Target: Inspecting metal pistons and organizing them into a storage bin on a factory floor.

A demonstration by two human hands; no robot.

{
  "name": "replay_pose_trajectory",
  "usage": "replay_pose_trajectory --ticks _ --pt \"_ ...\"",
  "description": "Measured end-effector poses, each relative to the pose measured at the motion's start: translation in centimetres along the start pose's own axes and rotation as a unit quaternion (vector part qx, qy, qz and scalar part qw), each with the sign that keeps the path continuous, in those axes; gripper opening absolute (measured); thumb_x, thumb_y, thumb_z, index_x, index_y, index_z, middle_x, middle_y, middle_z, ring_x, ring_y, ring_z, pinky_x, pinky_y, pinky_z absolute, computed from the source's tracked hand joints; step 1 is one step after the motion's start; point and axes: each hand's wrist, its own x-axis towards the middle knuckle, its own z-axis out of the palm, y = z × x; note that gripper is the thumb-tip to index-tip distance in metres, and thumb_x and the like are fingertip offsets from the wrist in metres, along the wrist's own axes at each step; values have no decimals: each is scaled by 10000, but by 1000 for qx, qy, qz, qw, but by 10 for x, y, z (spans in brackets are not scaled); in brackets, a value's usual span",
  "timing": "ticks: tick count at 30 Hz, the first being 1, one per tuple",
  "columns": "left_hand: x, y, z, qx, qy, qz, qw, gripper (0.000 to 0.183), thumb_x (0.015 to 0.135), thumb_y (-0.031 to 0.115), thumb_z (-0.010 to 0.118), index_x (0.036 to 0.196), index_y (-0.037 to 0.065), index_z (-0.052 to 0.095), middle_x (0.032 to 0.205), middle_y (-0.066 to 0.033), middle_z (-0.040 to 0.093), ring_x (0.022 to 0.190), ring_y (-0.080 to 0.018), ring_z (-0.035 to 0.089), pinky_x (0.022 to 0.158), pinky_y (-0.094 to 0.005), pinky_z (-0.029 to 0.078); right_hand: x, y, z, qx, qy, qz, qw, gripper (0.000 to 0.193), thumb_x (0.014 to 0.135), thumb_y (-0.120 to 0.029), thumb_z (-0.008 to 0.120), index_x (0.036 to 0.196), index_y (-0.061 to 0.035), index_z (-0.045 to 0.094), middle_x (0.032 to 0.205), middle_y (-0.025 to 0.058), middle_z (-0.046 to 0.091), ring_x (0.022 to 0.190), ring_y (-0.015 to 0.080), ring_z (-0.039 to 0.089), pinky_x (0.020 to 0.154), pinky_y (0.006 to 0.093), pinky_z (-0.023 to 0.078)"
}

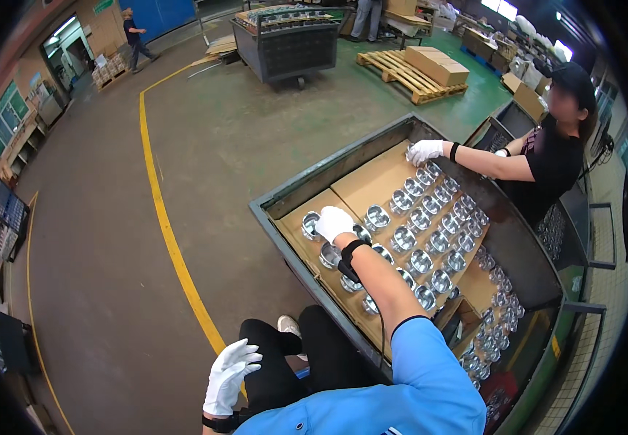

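My right hand, in a white glove, reaches over the near side of a big metal bin. Its fingers are closed at the rim of a shiny metal piston that stands at the left end of a row on cardboard. Another piston is close below the wrist, and several more stand in rows to the right, some partly hidden by my forearm. My left hand, also white-gloved, hangs beside my thigh outside the bin. Its fingers are loosely apart, and nothing shows in them.
The bin's grey wall surrounds the cardboard layer. Lower pistons lie at the right. Across the bin, a co-worker's gloved hand touches a piston. Behind are a cart, a pallet and a walking person.
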Motion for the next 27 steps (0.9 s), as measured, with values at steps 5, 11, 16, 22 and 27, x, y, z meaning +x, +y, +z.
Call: replay_pose_trajectory --ticks 5,11,16,22,27 --pt "11 0 12 43 -41 14 998 562 917 100 665 1429 -45 484 1316 -239 623 1144 -335 665 982 -442 550 2 -3 -1 -22 -14 -15 1000 266 844 -260 637 950 -62 780 1019 200 741 960 373 714 849 451 564" --pt "5 4 24 50 -104 15 993 530 931 76 664 1427 -30 508 1304 -213 639 1153 -302 660 998 -416 536 -9 35 -60 -16 47 -204 978 380 933 -392 566 963 -78 778 974 171 747 935 377 706 867 483 544" --pt "1 -8 40 89 -119 12 989 623 901 217 708 1419 -51 489 1273 -221 650 1108 -322 681 955 -427 562 -180 59 -191 221 19 -195 955 361 966 -375 621 1134 -85 756 1018 129 757 911 279 713 896 384 542" --pt "-3 -34 60 123 -160 -33 979 588 937 183 675 1442 -43 474 1284 -194 642 1116 -271 666 955 -370 538 -402 167 -234 205 -140 85 965 357 949 -405 684 1088 -90 777 853 68 759 699 146 693 707 284 552" --pt "-1 -34 94 175 -207 -65 960 569 932 174 673 1430 -37 496 1269 -186 653 1097 -252 673 950 -355 533 -520 314 -134 -105 -229 277 928 388 849 -387 617 886 -34 774 959 233 731 870 416 711 817 477 556"
